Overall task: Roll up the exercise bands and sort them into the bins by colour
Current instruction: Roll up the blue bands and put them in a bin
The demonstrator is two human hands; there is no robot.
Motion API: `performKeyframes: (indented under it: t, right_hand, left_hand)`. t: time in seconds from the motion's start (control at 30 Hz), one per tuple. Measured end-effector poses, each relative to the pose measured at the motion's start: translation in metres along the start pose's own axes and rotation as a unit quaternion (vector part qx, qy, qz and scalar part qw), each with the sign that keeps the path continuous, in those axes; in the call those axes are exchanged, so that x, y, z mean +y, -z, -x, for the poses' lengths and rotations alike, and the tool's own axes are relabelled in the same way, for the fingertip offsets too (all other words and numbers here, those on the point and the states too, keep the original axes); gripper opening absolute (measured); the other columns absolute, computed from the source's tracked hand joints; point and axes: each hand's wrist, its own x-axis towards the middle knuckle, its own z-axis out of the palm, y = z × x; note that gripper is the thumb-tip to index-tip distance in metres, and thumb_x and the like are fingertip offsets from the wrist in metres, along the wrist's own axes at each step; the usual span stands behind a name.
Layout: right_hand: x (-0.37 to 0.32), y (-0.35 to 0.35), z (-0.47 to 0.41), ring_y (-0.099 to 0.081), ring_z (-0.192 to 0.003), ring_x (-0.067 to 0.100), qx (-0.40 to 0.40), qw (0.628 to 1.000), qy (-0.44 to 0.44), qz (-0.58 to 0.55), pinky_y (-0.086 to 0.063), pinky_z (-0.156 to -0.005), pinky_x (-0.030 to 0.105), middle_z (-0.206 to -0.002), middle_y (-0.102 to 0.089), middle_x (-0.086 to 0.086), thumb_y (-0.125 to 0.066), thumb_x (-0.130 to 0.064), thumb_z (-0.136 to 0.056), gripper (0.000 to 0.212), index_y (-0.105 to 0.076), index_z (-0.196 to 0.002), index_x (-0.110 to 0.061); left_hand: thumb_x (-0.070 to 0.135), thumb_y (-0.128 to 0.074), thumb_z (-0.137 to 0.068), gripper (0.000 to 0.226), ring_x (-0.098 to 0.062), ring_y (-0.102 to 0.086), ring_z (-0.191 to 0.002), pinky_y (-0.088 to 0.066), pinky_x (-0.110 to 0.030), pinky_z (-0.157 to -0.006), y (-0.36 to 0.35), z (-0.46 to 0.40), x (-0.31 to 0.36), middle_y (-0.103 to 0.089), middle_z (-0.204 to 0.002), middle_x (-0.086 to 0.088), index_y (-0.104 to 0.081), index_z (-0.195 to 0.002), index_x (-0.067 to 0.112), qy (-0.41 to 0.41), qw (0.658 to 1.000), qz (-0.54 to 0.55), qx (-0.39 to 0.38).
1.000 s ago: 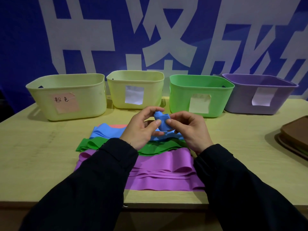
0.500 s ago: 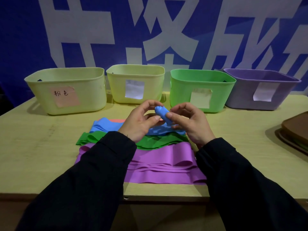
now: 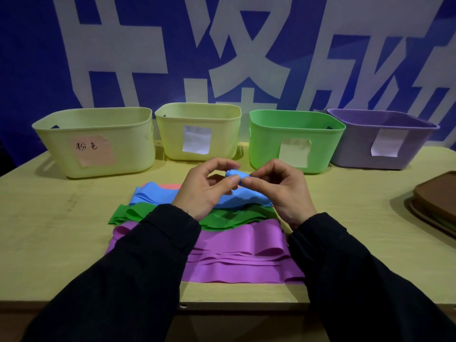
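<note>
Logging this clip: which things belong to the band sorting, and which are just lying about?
Job:
blue roll, pinched by left hand and right hand
blue band
green band
purple band
pink band
bins

Lying about:
brown trays

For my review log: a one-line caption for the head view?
Both hands rolling a blue band before four bins.
</note>
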Motion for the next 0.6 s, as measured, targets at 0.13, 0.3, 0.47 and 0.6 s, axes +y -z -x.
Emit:
performKeyframes:
  t: [0.13,0.3,0.47,0.6]
  right_hand:
    - [0.009,-0.001,-0.001,-0.039,-0.060,0.019,-0.039,0.999,0.022,0.013,-0.031,-0.057,0.032,-0.059,-0.051,0.005,-0.087,-0.019,-0.070,0.024,-0.063,-0.068,-0.019]
    - [0.011,0.004,-0.001,-0.055,-0.069,0.008,-0.042,0.987,0.037,0.148,-0.046,-0.064,0.026,-0.093,-0.067,-0.011,-0.086,-0.027,-0.074,0.025,-0.070,-0.093,-0.025]
    - [-0.003,0.006,-0.005,-0.057,-0.067,0.009,-0.009,0.991,0.038,0.125,-0.045,-0.064,0.025,-0.075,-0.067,-0.001,-0.083,-0.034,-0.068,0.022,-0.078,-0.086,-0.022]
    - [-0.028,0.005,-0.027,-0.055,-0.067,0.006,-0.023,0.987,0.038,0.153,-0.042,-0.065,0.018,-0.070,-0.067,-0.009,-0.083,-0.037,-0.063,0.034,-0.080,-0.086,-0.013]
  left_hand:
    - [0.028,-0.074,-0.074,0.011,-0.019,-0.065,-0.071,-0.053,-0.032,-0.071,0.000,0.000,0.000,-0.067,-0.079,-0.007,-0.069,-0.084,0.027,-0.011,1.000,-0.007,-0.004]
    - [0.029,-0.072,-0.074,0.010,-0.033,-0.057,-0.066,-0.045,-0.038,-0.068,0.003,0.000,-0.002,-0.061,-0.083,-0.033,-0.067,-0.083,0.028,-0.010,0.999,-0.040,0.008]
    - [0.018,-0.074,-0.084,0.009,-0.024,-0.072,-0.079,-0.057,-0.048,-0.085,0.004,0.002,0.009,-0.074,-0.084,-0.020,-0.070,-0.091,0.021,0.011,1.000,-0.012,0.008]
    - [0.010,-0.079,-0.085,0.021,-0.018,-0.073,-0.078,-0.058,-0.045,-0.080,0.016,-0.017,0.035,-0.071,-0.096,-0.010,-0.066,-0.099,0.020,0.025,0.999,-0.025,0.001]
